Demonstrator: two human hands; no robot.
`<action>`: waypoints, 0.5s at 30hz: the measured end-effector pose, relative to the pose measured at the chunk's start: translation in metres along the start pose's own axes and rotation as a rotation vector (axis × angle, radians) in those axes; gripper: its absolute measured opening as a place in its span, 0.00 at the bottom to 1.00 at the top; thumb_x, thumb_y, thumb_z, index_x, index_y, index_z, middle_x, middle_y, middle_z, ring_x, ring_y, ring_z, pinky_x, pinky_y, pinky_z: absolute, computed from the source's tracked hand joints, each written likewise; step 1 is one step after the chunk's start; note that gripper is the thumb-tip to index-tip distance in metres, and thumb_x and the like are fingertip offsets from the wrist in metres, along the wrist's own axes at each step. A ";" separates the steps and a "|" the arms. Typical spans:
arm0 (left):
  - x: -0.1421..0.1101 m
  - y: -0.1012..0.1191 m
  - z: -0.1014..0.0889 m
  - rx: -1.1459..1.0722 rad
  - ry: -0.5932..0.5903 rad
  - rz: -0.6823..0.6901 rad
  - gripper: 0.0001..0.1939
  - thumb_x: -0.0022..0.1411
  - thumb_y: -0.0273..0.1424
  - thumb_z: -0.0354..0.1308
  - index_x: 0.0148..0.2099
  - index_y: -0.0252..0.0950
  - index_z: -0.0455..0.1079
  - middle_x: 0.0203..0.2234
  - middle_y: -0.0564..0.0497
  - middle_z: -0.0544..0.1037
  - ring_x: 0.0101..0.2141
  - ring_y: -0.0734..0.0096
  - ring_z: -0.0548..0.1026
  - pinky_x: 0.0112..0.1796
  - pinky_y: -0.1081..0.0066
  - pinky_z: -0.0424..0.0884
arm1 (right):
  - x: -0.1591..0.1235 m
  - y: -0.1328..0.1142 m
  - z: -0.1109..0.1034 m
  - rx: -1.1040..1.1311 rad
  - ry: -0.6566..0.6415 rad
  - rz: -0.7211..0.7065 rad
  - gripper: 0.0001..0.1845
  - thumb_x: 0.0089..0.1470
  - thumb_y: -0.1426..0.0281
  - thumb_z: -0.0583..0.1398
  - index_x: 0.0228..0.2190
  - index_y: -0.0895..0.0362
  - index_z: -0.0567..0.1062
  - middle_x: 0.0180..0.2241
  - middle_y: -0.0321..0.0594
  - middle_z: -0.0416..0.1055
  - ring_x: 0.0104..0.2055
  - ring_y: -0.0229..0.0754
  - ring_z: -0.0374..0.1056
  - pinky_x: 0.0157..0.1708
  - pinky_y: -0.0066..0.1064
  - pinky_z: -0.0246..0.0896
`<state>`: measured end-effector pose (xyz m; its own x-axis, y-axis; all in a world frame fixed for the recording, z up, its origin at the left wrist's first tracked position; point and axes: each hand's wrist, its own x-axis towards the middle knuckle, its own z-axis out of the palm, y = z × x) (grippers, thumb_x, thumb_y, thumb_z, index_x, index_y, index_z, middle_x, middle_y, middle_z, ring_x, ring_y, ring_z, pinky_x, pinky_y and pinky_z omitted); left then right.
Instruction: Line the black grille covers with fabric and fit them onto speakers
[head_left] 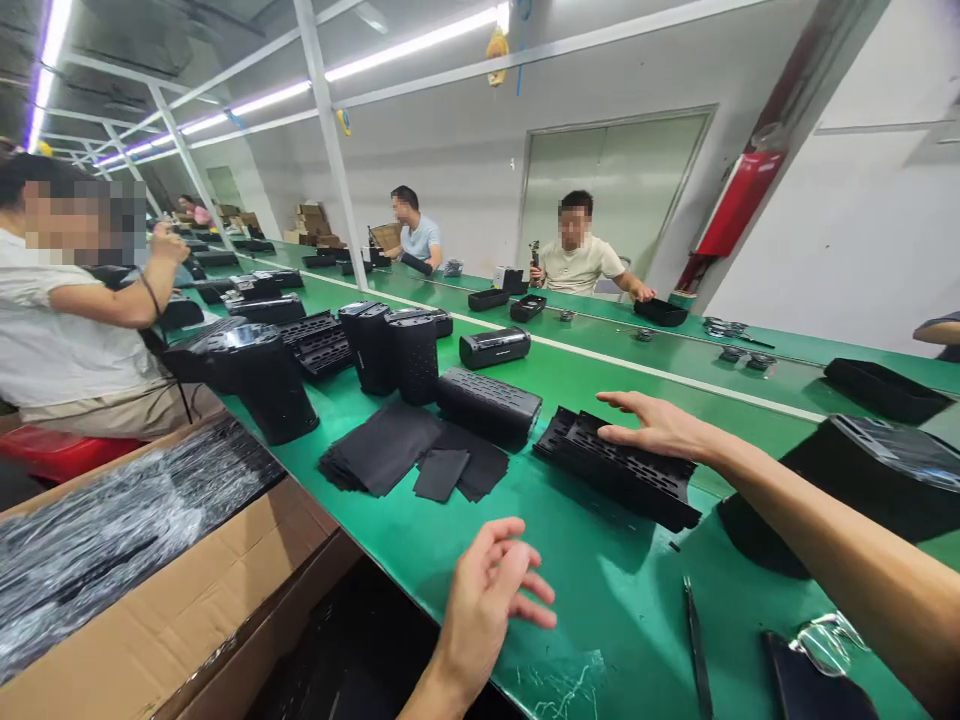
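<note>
Covers [611, 478], black and slotted, lie stacked toward the right of the green table [615, 600], under the right hand [660, 425]. That hand is loosely open, thumb and forefinger apart and stretched out to the left, with no grip to be seen; whether it touches the top cover cannot be told. The left hand [495, 590] hangs over the near edge, palm turned to the right, fingers parted and lightly bent, holding nothing.

Just left of the covers lies a black speaker [491, 405], with dark sheets [382, 445] spread on its near side. Two more black cases [414, 360] stand upright farther back. Tweezers [697, 650] lie near, on the right, beside a strip of dark material [814, 685]. At the near left, a cardboard box [232, 570] holds plastic-wrapped pieces. Across the table, a co-worker [581, 265] reaches one hand to a black tray [660, 313].
</note>
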<state>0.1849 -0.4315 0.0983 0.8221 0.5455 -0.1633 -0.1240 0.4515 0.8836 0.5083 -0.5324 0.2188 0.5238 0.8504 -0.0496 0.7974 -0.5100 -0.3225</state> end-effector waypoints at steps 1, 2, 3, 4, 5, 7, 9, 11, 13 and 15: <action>-0.017 -0.003 -0.022 -0.006 0.038 0.024 0.28 0.61 0.51 0.69 0.53 0.37 0.74 0.36 0.46 0.77 0.31 0.61 0.81 0.26 0.63 0.83 | -0.006 -0.009 -0.001 -0.014 0.041 -0.031 0.44 0.64 0.45 0.59 0.71 0.55 0.63 0.71 0.52 0.62 0.71 0.62 0.61 0.71 0.53 0.55; -0.034 -0.009 -0.048 -0.023 0.142 0.064 0.27 0.59 0.53 0.70 0.49 0.37 0.76 0.33 0.47 0.78 0.28 0.62 0.80 0.23 0.64 0.81 | -0.012 -0.020 -0.002 -0.027 0.072 -0.060 0.43 0.64 0.43 0.58 0.71 0.54 0.65 0.71 0.49 0.62 0.71 0.62 0.61 0.71 0.53 0.54; -0.050 -0.018 -0.077 -0.041 0.275 0.096 0.26 0.57 0.54 0.71 0.46 0.38 0.78 0.31 0.48 0.78 0.26 0.62 0.79 0.21 0.65 0.79 | -0.018 -0.032 -0.002 -0.036 0.097 -0.089 0.42 0.64 0.42 0.58 0.69 0.52 0.67 0.71 0.47 0.64 0.70 0.62 0.62 0.70 0.53 0.56; -0.066 -0.029 -0.109 -0.055 0.420 0.108 0.27 0.54 0.55 0.73 0.44 0.38 0.78 0.29 0.49 0.79 0.25 0.63 0.78 0.19 0.66 0.77 | -0.024 -0.046 0.000 -0.039 0.120 -0.120 0.40 0.64 0.42 0.58 0.68 0.51 0.69 0.69 0.46 0.66 0.68 0.62 0.65 0.69 0.52 0.59; -0.082 -0.043 -0.143 -0.056 0.570 0.110 0.28 0.51 0.56 0.74 0.43 0.39 0.79 0.27 0.50 0.79 0.23 0.63 0.77 0.17 0.66 0.75 | -0.030 -0.062 0.005 -0.032 0.139 -0.158 0.37 0.64 0.43 0.58 0.65 0.50 0.72 0.67 0.45 0.68 0.66 0.62 0.67 0.67 0.52 0.62; -0.116 -0.075 -0.212 -0.038 0.800 0.057 0.32 0.40 0.56 0.78 0.40 0.39 0.79 0.25 0.50 0.79 0.22 0.61 0.76 0.16 0.65 0.73 | -0.041 -0.096 0.023 0.030 0.145 -0.246 0.30 0.65 0.45 0.59 0.61 0.46 0.76 0.64 0.42 0.73 0.62 0.61 0.71 0.62 0.51 0.67; -0.154 -0.111 -0.273 -0.006 1.023 -0.005 0.35 0.35 0.56 0.78 0.39 0.39 0.80 0.25 0.50 0.80 0.23 0.61 0.77 0.18 0.66 0.73 | -0.049 -0.133 0.055 0.122 0.075 -0.313 0.26 0.65 0.46 0.61 0.59 0.41 0.77 0.61 0.40 0.75 0.56 0.60 0.75 0.52 0.49 0.76; -0.194 -0.143 -0.320 0.031 1.217 -0.074 0.36 0.32 0.57 0.77 0.38 0.38 0.78 0.25 0.50 0.81 0.24 0.63 0.77 0.21 0.68 0.75 | -0.055 -0.165 0.098 0.164 -0.052 -0.357 0.25 0.64 0.46 0.62 0.59 0.36 0.76 0.61 0.40 0.74 0.43 0.56 0.78 0.35 0.45 0.79; -0.226 -0.172 -0.352 0.037 1.332 -0.150 0.31 0.39 0.56 0.75 0.37 0.37 0.77 0.24 0.50 0.81 0.24 0.65 0.78 0.25 0.68 0.78 | -0.057 -0.190 0.145 0.157 -0.117 -0.437 0.22 0.64 0.47 0.61 0.57 0.33 0.75 0.60 0.42 0.73 0.33 0.51 0.77 0.29 0.46 0.77; -0.244 -0.197 -0.375 0.037 1.385 -0.250 0.23 0.56 0.50 0.71 0.40 0.36 0.76 0.26 0.51 0.81 0.26 0.67 0.79 0.29 0.68 0.80 | -0.056 -0.204 0.188 0.138 -0.067 -0.525 0.18 0.64 0.48 0.61 0.54 0.31 0.75 0.58 0.43 0.72 0.39 0.55 0.77 0.38 0.53 0.78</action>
<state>-0.1997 -0.3891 -0.1999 -0.3884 0.7080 -0.5898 -0.0255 0.6315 0.7750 0.2601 -0.4514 0.1091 0.0423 0.9948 0.0926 0.8973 0.0029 -0.4414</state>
